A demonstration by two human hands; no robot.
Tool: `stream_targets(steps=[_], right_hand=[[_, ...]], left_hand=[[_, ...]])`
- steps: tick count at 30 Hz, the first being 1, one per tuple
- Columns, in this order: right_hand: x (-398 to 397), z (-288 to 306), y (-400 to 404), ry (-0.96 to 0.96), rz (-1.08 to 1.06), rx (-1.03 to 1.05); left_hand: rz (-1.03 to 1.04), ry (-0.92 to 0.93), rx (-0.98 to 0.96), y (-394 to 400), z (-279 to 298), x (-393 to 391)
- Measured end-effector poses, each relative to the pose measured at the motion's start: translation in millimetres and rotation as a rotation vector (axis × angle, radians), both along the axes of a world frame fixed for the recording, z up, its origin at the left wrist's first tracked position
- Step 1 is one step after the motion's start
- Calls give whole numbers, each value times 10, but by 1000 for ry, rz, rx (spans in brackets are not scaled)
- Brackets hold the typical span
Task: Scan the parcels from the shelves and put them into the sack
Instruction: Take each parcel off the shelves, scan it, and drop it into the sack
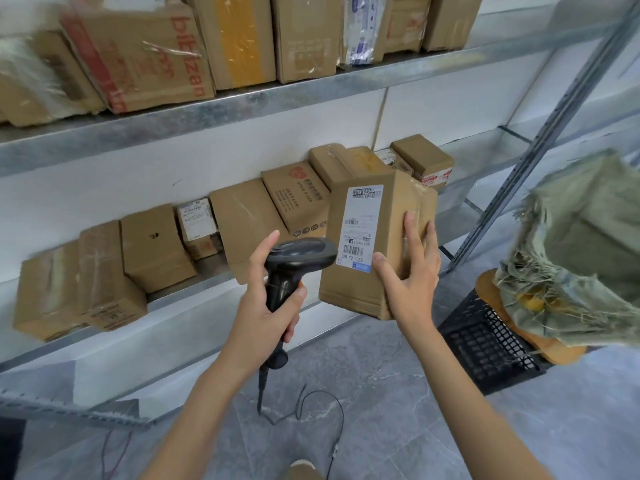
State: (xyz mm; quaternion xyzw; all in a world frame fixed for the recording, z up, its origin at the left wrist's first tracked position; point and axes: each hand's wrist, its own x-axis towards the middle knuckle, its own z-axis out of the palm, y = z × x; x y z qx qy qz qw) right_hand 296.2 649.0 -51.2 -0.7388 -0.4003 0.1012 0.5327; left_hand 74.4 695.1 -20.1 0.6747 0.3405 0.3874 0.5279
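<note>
A galvanised steel shelving unit [242,102] fills most of the view, its dull grey boards set against a white wall. The upper shelf carries a packed row of taped cardboard boxes [138,60], one printed with red lettering. The lower shelf [194,289] holds a looser line of brown cartons [242,216], several wearing white address labels and glossy tape.

At the right edge hangs a coarse woven sack [581,258], olive-grey with frayed, stringy fibres around its mouth; it hides part of a black perforated plastic crate [485,348] and a tan rounded object beneath it, which is too blurred to identify.

The floor [398,393] is grey marbled tile, with a thin dark cable [322,403] looping across it.

Held in front of the lower shelf is the parcel [374,244], an upright rectangular cardboard box with a white barcode label facing the camera. The right hand [408,268] grips its lower right corner, thumb on the front, fingers spread over the side.

The left hand [266,299] is wrapped around the handle of a matte black barcode scanner [298,261], whose head sits just beside the label.
</note>
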Motion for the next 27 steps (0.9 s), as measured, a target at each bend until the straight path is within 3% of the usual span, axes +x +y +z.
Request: stream_targets(steps=[8,17,27], right_hand=[[311,-46,-136,78,-262,-75],[1095,-149,-652,149,-516,-29],[2341,-333,-1173,223,-572,-121]], left_hand=[[-232,13,-25,464,-31,627],[-504,45,32,499,-142,1854],[-576,34,-50,159,-223,3592]])
